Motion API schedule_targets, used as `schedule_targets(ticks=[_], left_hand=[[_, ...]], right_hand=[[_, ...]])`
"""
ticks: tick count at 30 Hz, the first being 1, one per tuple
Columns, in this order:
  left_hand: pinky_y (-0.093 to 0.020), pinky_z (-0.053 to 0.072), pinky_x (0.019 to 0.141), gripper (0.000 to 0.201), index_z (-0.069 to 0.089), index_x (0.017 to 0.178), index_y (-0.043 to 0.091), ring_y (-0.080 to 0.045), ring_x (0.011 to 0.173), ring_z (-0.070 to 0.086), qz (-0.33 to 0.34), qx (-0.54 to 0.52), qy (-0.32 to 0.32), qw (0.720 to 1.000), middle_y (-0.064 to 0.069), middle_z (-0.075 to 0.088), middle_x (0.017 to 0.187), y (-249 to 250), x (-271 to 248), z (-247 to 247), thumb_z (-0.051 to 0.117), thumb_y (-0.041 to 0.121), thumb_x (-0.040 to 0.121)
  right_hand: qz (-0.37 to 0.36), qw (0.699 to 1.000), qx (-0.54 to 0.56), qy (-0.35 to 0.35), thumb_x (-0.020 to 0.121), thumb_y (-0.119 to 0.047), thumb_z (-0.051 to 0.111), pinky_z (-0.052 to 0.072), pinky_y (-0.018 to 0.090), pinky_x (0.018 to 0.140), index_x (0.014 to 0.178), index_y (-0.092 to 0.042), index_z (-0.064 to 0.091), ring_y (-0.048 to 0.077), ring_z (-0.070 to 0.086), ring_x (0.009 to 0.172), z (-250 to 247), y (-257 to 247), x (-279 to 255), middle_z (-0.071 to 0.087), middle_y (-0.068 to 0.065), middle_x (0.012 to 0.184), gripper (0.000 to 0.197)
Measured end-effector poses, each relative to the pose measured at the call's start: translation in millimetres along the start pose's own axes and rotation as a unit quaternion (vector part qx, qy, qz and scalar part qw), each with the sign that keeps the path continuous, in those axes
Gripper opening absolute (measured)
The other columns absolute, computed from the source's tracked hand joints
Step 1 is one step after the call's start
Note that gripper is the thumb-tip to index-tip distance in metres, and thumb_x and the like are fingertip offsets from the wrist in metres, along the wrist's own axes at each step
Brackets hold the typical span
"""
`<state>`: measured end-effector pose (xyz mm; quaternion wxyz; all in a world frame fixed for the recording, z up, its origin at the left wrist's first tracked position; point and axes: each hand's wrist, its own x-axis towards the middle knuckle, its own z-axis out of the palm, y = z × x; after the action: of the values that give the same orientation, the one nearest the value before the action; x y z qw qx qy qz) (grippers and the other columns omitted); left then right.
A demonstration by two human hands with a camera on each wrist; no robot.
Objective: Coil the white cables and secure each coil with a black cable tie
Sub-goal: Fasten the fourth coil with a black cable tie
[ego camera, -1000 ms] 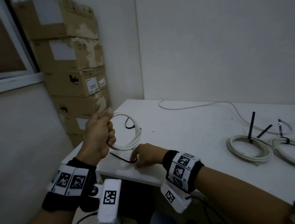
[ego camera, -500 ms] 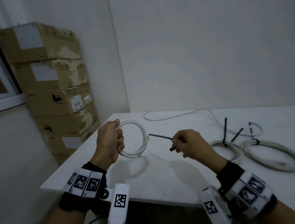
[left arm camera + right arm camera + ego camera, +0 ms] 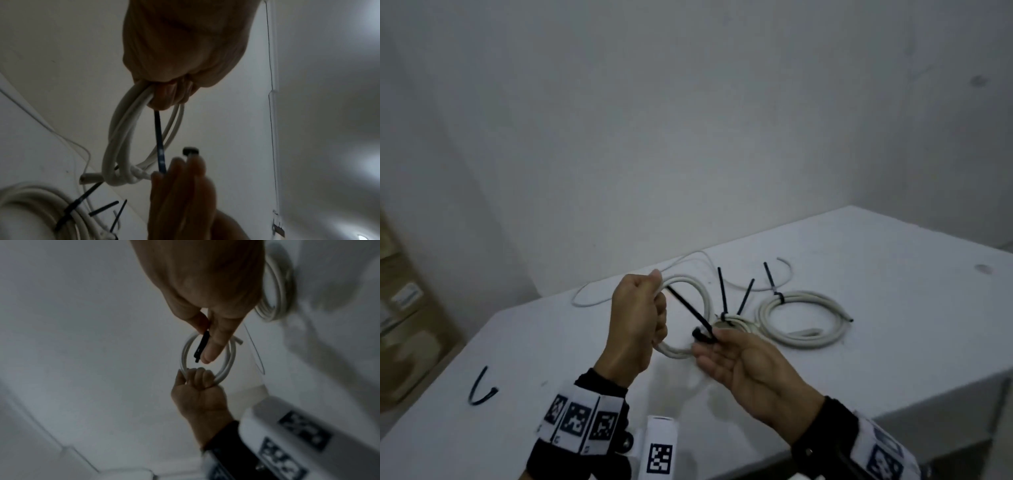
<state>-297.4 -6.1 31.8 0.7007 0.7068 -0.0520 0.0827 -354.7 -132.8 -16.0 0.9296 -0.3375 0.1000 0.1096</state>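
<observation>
My left hand (image 3: 658, 308) grips a small white cable coil (image 3: 702, 301) and holds it upright above the white table (image 3: 893, 308). My right hand (image 3: 707, 346) pinches a black cable tie (image 3: 688, 308) near its head, between thumb and forefinger. The strap slants across the coil's opening, its tip close to my left fingers (image 3: 170, 95). The left wrist view shows the coil (image 3: 121, 139) and the tie (image 3: 160, 146) from below. In the right wrist view the tie (image 3: 201, 347) lies in front of the coil (image 3: 185, 353).
Two tied coils lie on the table behind my hands, a large one (image 3: 804, 318) and a smaller one (image 3: 738, 322) with black tie tails sticking up. A loose white cable (image 3: 688, 262) runs along the back. A spare black tie (image 3: 481, 389) lies near the left edge. Cardboard boxes (image 3: 400, 308) stand at the far left.
My right hand picked the black tie off the table's front edge, lifted it and brought it to the coil. The coil stayed in my left hand. The view swung right.
</observation>
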Motion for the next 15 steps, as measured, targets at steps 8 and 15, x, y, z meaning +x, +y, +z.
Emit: schedule_targets(ticks=[8,15], left_hand=[[-0.017,0.022,0.038,0.013,0.058,0.1,0.018,-0.009,0.037,0.025,-0.07,0.043,-0.077,0.994,0.004,0.032,0.046,-16.6,0.7,41.9,0.045,0.021,0.098],[-0.016,0.021,0.037,0.017,0.065,0.101,0.012,-0.008,0.036,0.024,-0.038,0.056,-0.063,0.996,0.006,0.032,0.044,-26.1,5.7,48.8,0.05,0.018,0.097]], right_hand=[[0.037,0.995,0.089,-0.024,0.093,0.0,0.046,0.049,0.016,0.038,0.067,0.006,0.064,0.011,0.058,0.037,-6.8,-29.2,18.8,0.062,0.01,0.056,0.032],[-0.025,0.999,0.013,-0.047,0.097,-0.004,0.043,0.047,0.019,0.043,0.094,-0.002,0.06,0.01,0.054,0.045,-20.1,-21.1,17.5,0.062,0.006,0.06,0.017]])
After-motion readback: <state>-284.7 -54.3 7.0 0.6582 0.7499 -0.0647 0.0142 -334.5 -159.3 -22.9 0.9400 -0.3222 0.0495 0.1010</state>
